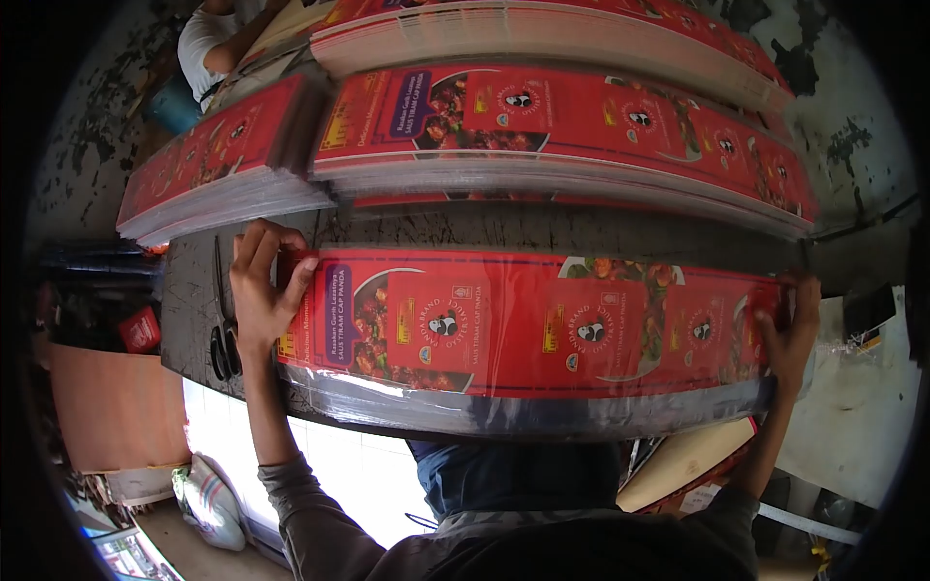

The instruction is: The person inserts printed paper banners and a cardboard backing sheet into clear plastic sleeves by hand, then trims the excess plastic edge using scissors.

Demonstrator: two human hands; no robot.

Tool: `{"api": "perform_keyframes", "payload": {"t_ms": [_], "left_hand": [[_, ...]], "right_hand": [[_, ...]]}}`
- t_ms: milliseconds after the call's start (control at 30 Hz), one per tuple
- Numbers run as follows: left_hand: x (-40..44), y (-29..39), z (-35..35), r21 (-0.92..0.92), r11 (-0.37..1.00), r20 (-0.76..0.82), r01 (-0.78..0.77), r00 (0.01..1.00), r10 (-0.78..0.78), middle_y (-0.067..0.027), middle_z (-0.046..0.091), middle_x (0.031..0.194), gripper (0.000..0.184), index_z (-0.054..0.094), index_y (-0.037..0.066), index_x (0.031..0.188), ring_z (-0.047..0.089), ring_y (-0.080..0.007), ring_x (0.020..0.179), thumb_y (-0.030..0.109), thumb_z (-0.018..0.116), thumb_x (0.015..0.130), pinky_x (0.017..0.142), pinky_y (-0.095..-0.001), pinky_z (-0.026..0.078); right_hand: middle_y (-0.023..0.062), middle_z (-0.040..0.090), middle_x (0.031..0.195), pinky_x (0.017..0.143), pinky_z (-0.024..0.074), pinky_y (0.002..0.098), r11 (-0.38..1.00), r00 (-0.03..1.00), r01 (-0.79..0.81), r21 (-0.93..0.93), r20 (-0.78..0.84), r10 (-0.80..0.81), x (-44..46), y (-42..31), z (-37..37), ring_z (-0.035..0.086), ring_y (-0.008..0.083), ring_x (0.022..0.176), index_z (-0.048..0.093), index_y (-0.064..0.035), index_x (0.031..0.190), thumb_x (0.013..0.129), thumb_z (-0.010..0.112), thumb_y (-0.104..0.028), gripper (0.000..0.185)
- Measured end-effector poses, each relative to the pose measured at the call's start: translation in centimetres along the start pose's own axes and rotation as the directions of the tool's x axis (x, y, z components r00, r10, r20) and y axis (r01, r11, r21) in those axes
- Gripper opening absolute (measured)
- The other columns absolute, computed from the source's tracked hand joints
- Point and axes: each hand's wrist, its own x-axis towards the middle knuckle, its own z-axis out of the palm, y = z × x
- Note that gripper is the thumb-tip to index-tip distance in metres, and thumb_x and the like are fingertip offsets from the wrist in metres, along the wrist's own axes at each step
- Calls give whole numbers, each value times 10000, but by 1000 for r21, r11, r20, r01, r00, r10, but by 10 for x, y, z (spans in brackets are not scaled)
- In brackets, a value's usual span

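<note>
A long red printed sheet (523, 334) with panda logos and food pictures lies lengthwise in front of me, shiny clear plastic (542, 414) along its near edge. Whether it is one sheet or a thin stack I cannot tell. My left hand (260, 290) grips its far left corner, thumb on top and fingers curled at the edge. At the right end my right hand (794, 334) holds the short edge, its thumb on the print and its fingers around the outside. Black-handled scissors (223, 351) lie just left of my left forearm.
Behind the sheet stand tall stacks of similar red prints: one at left (208, 160), a long one in the middle (581, 121) and another farther back (542, 34). They rest on a scratched dark table (426, 225). At the upper left sits another person (208, 44).
</note>
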Motion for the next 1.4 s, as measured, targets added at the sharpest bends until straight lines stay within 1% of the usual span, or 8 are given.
{"api": "perform_keyframes", "payload": {"t_ms": [300, 367, 500, 567, 667, 900, 967, 1400], "left_hand": [[2, 0, -1, -40, 998, 14, -53, 998, 53, -73, 484, 696, 219, 461, 25, 704, 466, -207, 648, 174, 621, 690, 656, -308, 348], [1, -5, 0, -409, 911, 58, 58, 998, -38, -65, 475, 694, 190, 442, 25, 708, 464, -170, 663, 129, 601, 709, 656, -286, 358], [0, -10, 6, -495, 864, 96, 87, 994, -45, -49, 468, 697, 177, 429, 28, 709, 455, -133, 680, 99, 590, 731, 655, -259, 364], [-1, -11, 6, -540, 831, 106, 129, 991, -86, -38, 469, 697, 157, 428, 32, 713, 448, -114, 676, 70, 576, 752, 656, -247, 364], [0, -9, 5, -545, 828, 100, 132, 991, -92, -35, 473, 693, 158, 428, 30, 715, 447, -107, 667, 68, 572, 765, 654, -238, 364], [-2, -12, 6, -523, 839, 104, 151, 988, -113, -29, 465, 682, 157, 429, 24, 723, 441, -99, 656, 73, 569, 773, 645, -228, 362], [-3, -14, 6, -490, 859, 102, 145, 989, -109, -26, 452, 674, 153, 433, 21, 730, 429, -95, 654, 79, 567, 776, 642, -227, 360], [-4, -12, 6, -418, 895, 73, 154, 988, -136, -41, 481, 682, 132, 453, -4, 747, 435, -105, 668, 64, 564, 767, 663, -231, 376]], "right_hand": [[93, 455, 785, 619, 380, 337, 996, 1000, -29, 79, 6, 29, -1, 1, 1, 452, 260, 723, 476, -11, 833, 607, 710, -351, 471], [83, 452, 781, 594, 383, 318, 993, 999, -42, 114, 20, 40, 0, 1, 1, 454, 243, 709, 476, -11, 833, 597, 715, -356, 481], [73, 450, 774, 589, 380, 290, 987, 999, -33, 158, 24, 30, 3, 0, 1, 453, 232, 712, 466, -12, 831, 625, 706, -287, 420], [62, 430, 772, 568, 355, 255, 985, 996, 58, 162, -72, -47, 4, 1, 2, 436, 190, 684, 443, -19, 820, 675, 664, -181, 310], [48, 403, 741, 555, 328, 241, 950, 993, -118, 289, 21, 117, 0, 2, 2, 404, 146, 647, 420, -30, 808, 706, 612, -93, 227], [47, 390, 678, 544, 322, 243, 959, 997, -80, 272, 14, 80, 1, 0, 0, 374, 126, 606, 410, -35, 798, 729, 597, -75, 204], [53, 381, 720, 656, 325, 223, 950, 981, -186, 250, 103, 165, -1, 3, -1, 375, 134, 689, 386, -25, 794, 748, 554, -51, 176], [44, 295, 661, 587, 299, 220, 945, 980, -167, 280, 148, 129, 3, 12, 3, 304, 112, 638, 341, -20, 744, 765, 533, -49, 195]]}}
